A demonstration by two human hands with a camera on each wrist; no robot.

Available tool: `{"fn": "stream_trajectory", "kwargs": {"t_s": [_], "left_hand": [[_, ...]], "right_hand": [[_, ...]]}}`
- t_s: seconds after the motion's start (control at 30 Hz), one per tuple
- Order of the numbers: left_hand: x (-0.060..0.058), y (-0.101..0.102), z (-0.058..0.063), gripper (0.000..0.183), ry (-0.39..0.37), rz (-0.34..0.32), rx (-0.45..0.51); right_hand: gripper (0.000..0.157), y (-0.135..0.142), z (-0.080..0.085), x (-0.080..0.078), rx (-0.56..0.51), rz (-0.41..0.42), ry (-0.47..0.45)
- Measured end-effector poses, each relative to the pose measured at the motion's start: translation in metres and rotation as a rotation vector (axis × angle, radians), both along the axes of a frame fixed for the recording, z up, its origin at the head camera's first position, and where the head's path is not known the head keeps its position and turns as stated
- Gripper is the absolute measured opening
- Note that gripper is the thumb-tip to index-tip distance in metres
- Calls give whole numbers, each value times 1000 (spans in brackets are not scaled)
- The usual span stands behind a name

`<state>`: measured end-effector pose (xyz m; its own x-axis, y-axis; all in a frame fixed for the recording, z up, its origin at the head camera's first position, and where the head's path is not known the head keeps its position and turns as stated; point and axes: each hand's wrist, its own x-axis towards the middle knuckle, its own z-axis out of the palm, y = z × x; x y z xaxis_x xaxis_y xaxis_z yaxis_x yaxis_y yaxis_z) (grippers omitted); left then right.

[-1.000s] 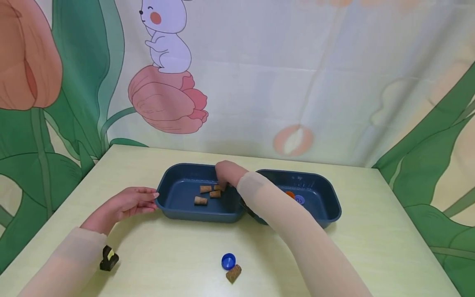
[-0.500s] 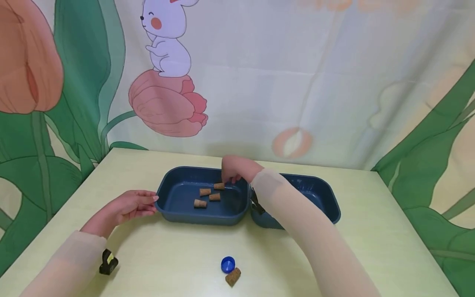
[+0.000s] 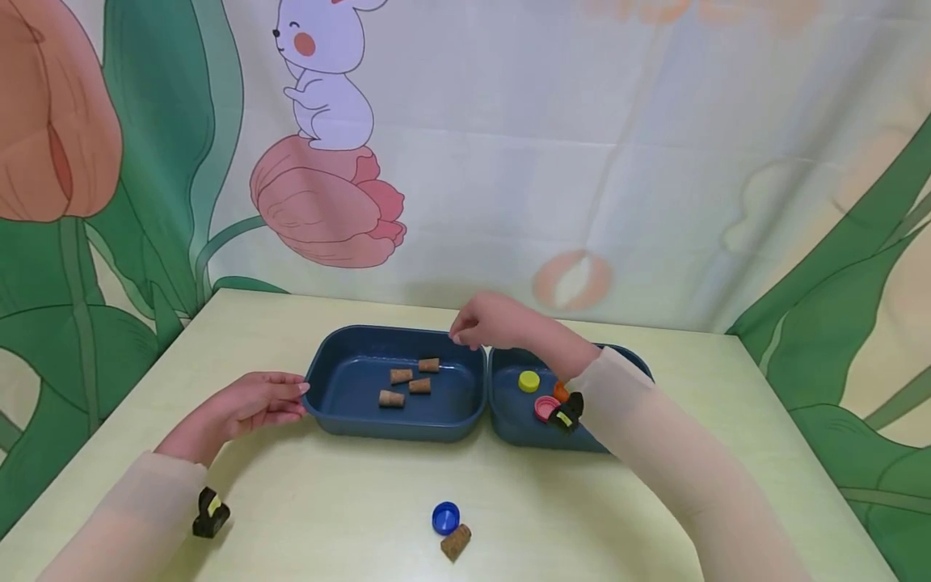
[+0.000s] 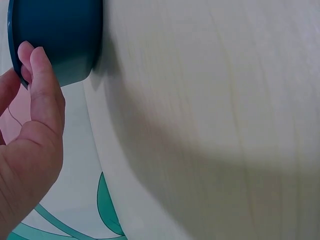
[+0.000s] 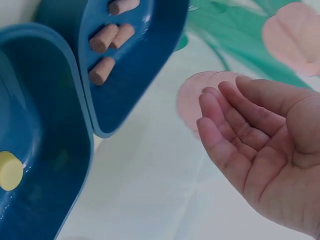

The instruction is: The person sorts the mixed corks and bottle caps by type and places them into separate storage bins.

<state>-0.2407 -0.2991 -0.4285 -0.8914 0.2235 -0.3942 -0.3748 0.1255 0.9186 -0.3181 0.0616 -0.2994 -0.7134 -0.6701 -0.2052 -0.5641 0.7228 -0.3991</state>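
My left hand (image 3: 265, 404) holds the left end of a dark blue tray (image 3: 393, 428), with its thumb by the rim and its fingers against the outer wall in the left wrist view. Several corks (image 3: 391, 398) lie inside that tray. Over the tray's back right corner is my right hand (image 3: 498, 319), loosely curled; the right wrist view shows its palm with nothing in it. A second blue tray (image 4: 55, 45) is not in the left wrist view; only the first tray shows there. Nearer me, a blue bottle cap (image 3: 446, 518) lies beside a single cork (image 3: 456, 542) on the table.
A second dark blue tray (image 3: 520, 436) stands close on the right, partly covered by my right forearm. In it are a yellow cap (image 3: 528, 381), a pink cap (image 3: 547, 408) and something orange (image 3: 560, 391). A printed cloth (image 3: 465, 162) hangs behind the table (image 3: 327, 501).
My right hand has risen out of the left tray and moved right, leaving the corks there. The yellow and pink caps have come into view. My left hand stays at the tray's end.
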Motion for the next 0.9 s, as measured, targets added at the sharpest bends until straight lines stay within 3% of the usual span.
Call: {"fn": "stream_trajectory", "kwargs": {"t_s": [0.17,0.37,0.6,0.9], "left_hand": [[1,0,0,12,-9,0,14],[1,0,1,13,-12,3,5],[-1,-1,2,10,-19,5,3],[-1,0,1,13,-19,6,11]], "right_hand": [[25,22,2,29,-117,22,-4],[22,46,-8,61,-220,-8,-27],[19,65,-23,91,-249,39,-20],[16,74,-51,119,-312,81,-202]]}}
